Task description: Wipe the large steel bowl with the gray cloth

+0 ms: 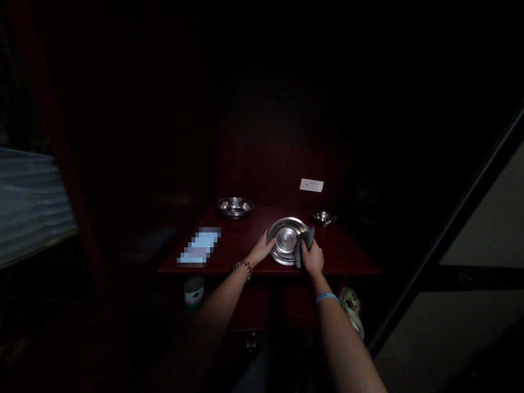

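Observation:
A round steel plate point(284, 240) lies tilted near the front edge of a dark red table point(352, 256). My left hand point(262, 250) grips the plate's left rim, fingers curled on it. My right hand point(311, 257) is closed on a grey cloth point(306, 240) pressed against the plate's right side. A beaded bracelet sits on my left wrist, a pale blue band on my right.
A steel bowl point(234, 207) stands at the table's back left, a smaller steel dish point(323, 218) at the back right. A pale blurred flat item point(199, 246) lies at the left. A white socket plate point(311, 185) is on the wall. A bottle point(193, 290) stands below the table.

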The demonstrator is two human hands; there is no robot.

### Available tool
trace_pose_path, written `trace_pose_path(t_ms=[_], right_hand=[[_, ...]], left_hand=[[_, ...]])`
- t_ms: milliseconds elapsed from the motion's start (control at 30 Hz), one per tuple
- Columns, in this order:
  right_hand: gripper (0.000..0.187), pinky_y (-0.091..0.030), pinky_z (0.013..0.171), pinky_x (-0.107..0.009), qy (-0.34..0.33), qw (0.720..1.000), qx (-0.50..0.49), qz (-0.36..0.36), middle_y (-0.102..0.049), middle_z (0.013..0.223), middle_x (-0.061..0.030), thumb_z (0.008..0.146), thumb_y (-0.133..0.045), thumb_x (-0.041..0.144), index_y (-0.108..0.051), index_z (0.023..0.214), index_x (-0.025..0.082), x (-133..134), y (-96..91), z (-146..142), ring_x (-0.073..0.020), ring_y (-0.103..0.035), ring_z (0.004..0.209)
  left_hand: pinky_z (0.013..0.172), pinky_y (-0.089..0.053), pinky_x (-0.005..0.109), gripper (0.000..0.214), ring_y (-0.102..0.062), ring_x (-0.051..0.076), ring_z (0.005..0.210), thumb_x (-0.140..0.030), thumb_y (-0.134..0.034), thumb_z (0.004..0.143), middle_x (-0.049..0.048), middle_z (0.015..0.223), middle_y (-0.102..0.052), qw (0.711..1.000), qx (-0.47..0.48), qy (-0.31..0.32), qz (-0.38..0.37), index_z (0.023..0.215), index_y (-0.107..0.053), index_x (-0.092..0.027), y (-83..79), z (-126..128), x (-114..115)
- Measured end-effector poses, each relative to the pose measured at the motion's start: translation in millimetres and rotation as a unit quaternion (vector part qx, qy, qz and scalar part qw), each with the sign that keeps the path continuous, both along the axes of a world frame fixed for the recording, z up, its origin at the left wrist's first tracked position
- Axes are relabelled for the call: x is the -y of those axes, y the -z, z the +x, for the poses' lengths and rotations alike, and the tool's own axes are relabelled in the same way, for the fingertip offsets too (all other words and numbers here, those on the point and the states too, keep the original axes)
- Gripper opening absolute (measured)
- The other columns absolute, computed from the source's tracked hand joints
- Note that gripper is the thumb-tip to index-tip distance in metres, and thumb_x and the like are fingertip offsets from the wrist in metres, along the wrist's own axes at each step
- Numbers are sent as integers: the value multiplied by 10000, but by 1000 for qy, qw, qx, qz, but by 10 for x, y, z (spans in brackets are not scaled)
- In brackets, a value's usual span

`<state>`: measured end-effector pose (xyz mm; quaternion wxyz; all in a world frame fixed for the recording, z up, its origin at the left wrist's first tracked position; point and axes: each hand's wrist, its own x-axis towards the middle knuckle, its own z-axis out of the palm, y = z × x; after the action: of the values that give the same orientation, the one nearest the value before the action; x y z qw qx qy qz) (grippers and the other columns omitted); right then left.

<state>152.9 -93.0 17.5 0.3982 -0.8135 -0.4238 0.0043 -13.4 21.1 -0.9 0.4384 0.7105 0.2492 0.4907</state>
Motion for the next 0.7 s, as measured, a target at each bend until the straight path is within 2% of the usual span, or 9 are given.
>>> trace_pose_path(t_ms=[100, 233, 400, 500, 700], right_hand=[[504, -476, 843, -373, -4, 1000, -3, 3, -703, 1101, -130, 942, -397, 520, -558, 1309, 215, -8, 22, 15, -286, -665, 1012], [500, -469, 821, -367, 4, 1000, -12, 10, -702, 1069, -125, 929, -406, 535, -573, 1266, 204, -33, 33, 16, -280, -663, 972], [553, -436, 877, -387, 81, 989, 28, 119, -626, 1197, -184, 894, -450, 545, -553, 1243, 130, -81, 4, 2, -324, -573, 1100], [535, -410, 902, -398, 104, 981, 39, 158, -586, 1226, -208, 898, -438, 526, -563, 1218, 117, -94, 9, 13, -337, -525, 1129], [458, -395, 915, -391, 28, 975, 99, 196, -567, 1224, -171, 942, -356, 417, -561, 1241, 137, -72, -24, -1, -295, -499, 1097]], left_hand=[[1150, -320, 436, 500, -535, 263, 1264, -327, -576, 847, 146, 1334, -597, 1000, -2, 12, 1, 1308, -510, -143, 15, 21, -2], [1165, -310, 431, 519, -519, 250, 1292, -296, -541, 861, 120, 1369, -584, 1000, -7, 4, -13, 1359, -485, -160, 45, 36, -33], [1191, -266, 423, 517, -474, 235, 1340, -262, -508, 871, 109, 1415, -545, 1000, 16, -12, -10, 1378, -467, -169, 89, 58, -113], [1193, -260, 423, 528, -474, 237, 1340, -264, -487, 882, 124, 1426, -528, 1000, 24, -15, -9, 1396, -437, -153, 109, 61, -142], [1183, -283, 409, 531, -482, 241, 1330, -277, -476, 890, 137, 1413, -533, 1000, 18, -9, -3, 1401, -425, -143, 96, 48, -117]])
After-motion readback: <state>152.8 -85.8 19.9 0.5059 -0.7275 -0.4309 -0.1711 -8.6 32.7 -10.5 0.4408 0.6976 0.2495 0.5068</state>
